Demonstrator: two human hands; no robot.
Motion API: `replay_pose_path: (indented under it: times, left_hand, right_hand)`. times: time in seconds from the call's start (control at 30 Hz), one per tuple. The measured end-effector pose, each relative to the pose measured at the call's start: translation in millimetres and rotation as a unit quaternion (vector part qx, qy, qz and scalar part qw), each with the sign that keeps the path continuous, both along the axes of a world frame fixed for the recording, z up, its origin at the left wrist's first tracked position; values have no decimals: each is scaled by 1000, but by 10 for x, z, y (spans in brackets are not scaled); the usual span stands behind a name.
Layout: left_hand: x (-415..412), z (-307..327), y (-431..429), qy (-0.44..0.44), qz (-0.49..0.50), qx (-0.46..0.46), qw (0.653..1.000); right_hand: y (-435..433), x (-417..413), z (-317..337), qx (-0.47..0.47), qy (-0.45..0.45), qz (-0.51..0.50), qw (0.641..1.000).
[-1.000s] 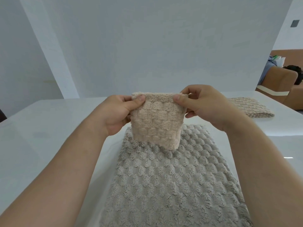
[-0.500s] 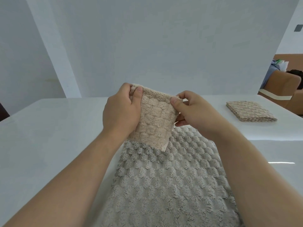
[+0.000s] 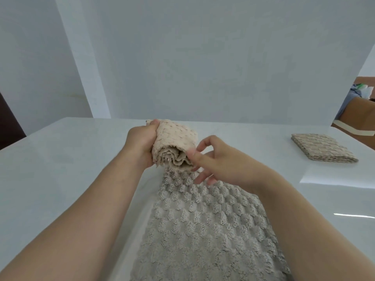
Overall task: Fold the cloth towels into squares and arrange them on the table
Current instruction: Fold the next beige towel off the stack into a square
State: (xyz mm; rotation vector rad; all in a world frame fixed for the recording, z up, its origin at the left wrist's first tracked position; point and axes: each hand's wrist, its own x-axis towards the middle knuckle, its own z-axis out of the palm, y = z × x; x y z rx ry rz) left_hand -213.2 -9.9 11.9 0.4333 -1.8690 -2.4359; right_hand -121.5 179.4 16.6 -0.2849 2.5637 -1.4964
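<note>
1. The left hand (image 3: pixel 142 142) is gripping the beige towel (image 3: pixel 178 138). Its fingers are curling round the left side of the bundle and holding it up off the white table (image 3: pixel 60 175), just past the far end of the grey towel (image 3: pixel 203 230).
2. The beige towel is sitting in that hand as a thick folded wad. Its layered open edges are facing near and its bumpy face is arching over the top.
3. The right hand (image 3: pixel 221 165) is grasping nothing. Its fingers are spreading loosely, only lightly bent, and the thumb tip is touching the right near corner of the beige towel's layered edge.
4. The grey towel is lying flat on the table between the two forearms. It is stretching from the near edge of the view to just beneath the hands.
5. A folded tan towel (image 3: pixel 322 149) is lying as a neat square at the far right of the table, well apart from both hands.
6. A pale wall (image 3: pixel 203 57) is standing beyond the table, and a brown seat (image 3: pixel 361 118) is showing at the far right edge.
</note>
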Motion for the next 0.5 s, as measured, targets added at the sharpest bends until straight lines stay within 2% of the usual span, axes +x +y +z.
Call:
replay_pose_path:
  times: [0.17,0.5]
  left_hand:
    - [32,20,45,10,17,28,999]
    - [23,5,76,16,40,27,999]
  right_hand:
    - [-53,0,-31,48,16,3,999]
    - [-42,-18,3,-38,-13,-39,998]
